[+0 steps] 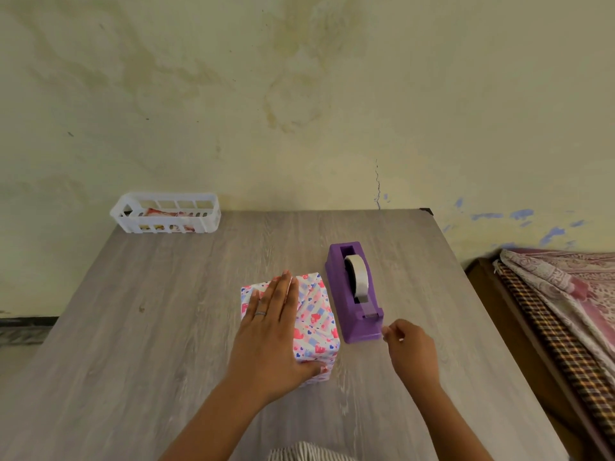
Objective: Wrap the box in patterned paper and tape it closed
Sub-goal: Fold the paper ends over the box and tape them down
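A box (316, 322) covered in white paper with pink and blue hearts lies in the middle of the grey wooden table (149, 311). My left hand (271, 331) presses flat on its top, fingers spread forward, thumb over the near right corner. A purple tape dispenser (352, 294) with a roll of clear tape stands just right of the box. My right hand (411, 349) hovers at the dispenser's near end, fingers pinched together; whether a bit of tape sits between them is too small to tell.
A white slotted plastic basket (166, 212) with folded patterned paper inside sits at the table's far left corner by the wall. A bed with checked and pink floral cloth (565, 294) lies past the table's right edge.
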